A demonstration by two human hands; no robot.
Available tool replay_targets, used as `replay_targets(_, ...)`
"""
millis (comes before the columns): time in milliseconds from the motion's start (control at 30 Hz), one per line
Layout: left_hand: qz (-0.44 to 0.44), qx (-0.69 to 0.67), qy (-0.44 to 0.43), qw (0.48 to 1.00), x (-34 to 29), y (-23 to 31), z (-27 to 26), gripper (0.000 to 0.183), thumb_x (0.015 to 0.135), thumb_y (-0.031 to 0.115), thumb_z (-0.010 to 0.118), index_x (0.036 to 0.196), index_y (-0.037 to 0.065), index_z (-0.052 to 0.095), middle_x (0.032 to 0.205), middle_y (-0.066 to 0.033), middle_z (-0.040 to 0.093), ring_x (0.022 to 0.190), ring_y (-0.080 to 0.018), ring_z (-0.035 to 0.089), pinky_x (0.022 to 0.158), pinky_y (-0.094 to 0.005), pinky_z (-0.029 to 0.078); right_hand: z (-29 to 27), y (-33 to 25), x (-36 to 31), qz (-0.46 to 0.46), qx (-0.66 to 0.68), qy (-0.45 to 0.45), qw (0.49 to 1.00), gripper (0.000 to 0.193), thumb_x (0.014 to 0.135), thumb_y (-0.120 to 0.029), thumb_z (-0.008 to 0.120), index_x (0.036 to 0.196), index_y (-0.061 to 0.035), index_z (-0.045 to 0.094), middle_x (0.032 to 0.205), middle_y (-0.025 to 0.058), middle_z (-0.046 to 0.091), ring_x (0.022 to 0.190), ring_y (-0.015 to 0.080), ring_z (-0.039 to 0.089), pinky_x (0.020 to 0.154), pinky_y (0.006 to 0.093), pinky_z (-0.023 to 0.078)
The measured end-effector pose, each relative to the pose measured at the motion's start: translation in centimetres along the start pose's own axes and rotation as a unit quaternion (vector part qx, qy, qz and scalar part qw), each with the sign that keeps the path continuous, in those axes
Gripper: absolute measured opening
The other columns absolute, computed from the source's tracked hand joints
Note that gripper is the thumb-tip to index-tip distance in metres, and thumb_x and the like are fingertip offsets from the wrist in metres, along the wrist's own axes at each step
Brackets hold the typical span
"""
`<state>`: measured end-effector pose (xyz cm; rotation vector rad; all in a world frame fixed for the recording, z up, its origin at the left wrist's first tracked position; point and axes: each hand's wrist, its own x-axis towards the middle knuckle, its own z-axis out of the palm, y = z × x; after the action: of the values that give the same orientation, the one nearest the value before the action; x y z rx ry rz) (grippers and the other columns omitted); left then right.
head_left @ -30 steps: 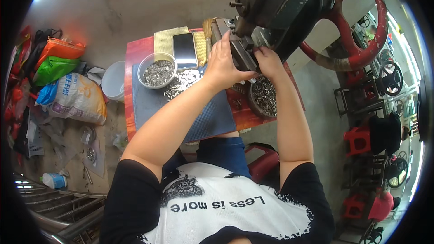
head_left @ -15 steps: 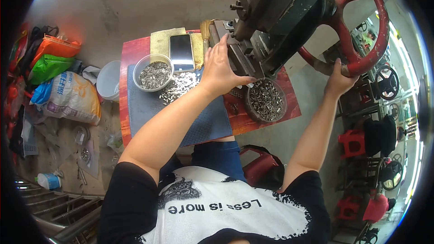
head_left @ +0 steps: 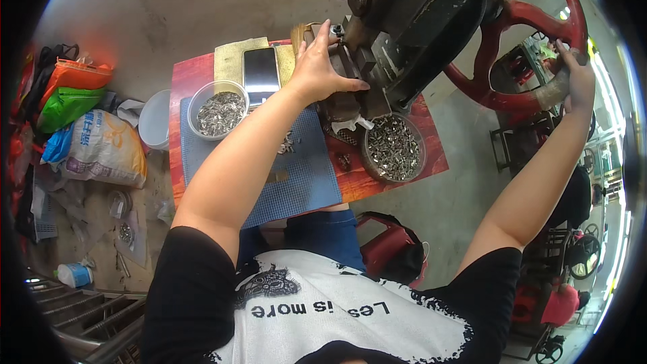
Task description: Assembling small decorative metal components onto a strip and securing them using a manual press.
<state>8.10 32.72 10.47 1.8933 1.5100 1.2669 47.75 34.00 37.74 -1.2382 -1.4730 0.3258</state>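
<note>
My left hand [head_left: 315,75] is at the bed of a dark hand press [head_left: 418,20], thumb and fingers spread around the tooling. Whether its fingertips touch a small piece there I cannot make out. My right hand [head_left: 578,82] grips the rim of the press's red handwheel [head_left: 482,67], by a worn pale section, with one finger stretched along it. Below the press bed stands a clear round tub [head_left: 394,148] full of small metal pieces. Left of my left forearm, another round tub [head_left: 221,111] holds slimmer silvery pieces. A few loose pieces [head_left: 288,143] show on the blue mat [head_left: 296,182], beside my forearm.
A phone [head_left: 261,71] lies on a yellow cloth [head_left: 229,61] on the red tabletop [head_left: 192,71]. A brush [head_left: 298,37] is beside the press. Left are a white bucket [head_left: 156,120] and a filled sack [head_left: 104,148]. A red stool [head_left: 384,246] is below the table; machines line the right side.
My right hand has swung right and upward with the handwheel, which has turned. My left hand stays at the press bed. My left forearm now covers most of the loose pieces.
</note>
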Motion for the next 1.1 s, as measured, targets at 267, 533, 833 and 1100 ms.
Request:
replay_targets(267,-0.013,-0.015,-0.002,1.000,0.2,-0.1,0.4,0.140,0.051,0.050,0.094,0.153,-0.005,0.016,0.140,-0.0215,0.053,0.138,-0.0404,0.040,0.121,-0.0440,0.018,7.0,6.2,-8.4,-0.171,0.086,0.255,0.948,0.022,0.080,-0.002,0.076,0.098,0.0007,0.064,0.075,0.0071,0.066,0.052,0.0159,0.059,0.049,0.0282,0.049)
replay_targets(533,-0.019,0.012,0.026,0.999,-1.8,0.8,0.5,0.134,0.052,0.048,0.092,0.150,-0.007,0.021,0.138,-0.0233,0.051,0.134,-0.0381,0.042,0.118,-0.0442,0.023,7.5,9.2,-8.1,-0.125,0.126,0.253,0.951,0.020,0.077,0.008,0.067,0.095,0.0059,0.059,0.075,0.0121,0.065,0.052,0.0192,0.061,0.048,0.0315,0.054)
replay_targets(833,0.003,0.073,0.074,0.995,-6.4,3.3,0.9,0.134,0.054,0.049,0.092,0.149,-0.011,0.019,0.134,-0.0247,0.048,0.133,-0.0364,0.042,0.118,-0.0474,0.021,9.2,10.4,-9.0,-0.109,0.143,0.317,0.931,0.025,0.074,0.008,0.067,0.096,0.0060,0.055,0.073,0.0115,0.062,0.051,0.0215,0.063,0.048,0.0336,0.056)
replay_targets(1100,-0.001,0.075,0.084,0.994,-6.6,3.4,1.3,0.137,0.053,0.055,0.092,0.149,-0.010,0.019,0.139,-0.0233,0.045,0.136,-0.0364,0.039,0.118,-0.0551,0.017,11.1,12.2,-10.4,-0.127,0.146,0.339,0.921,0.033,0.077,0.007,0.066,0.106,0.0058,0.051,0.076,0.0125,0.063,0.052,0.0245,0.064,0.053,0.0359,0.057)
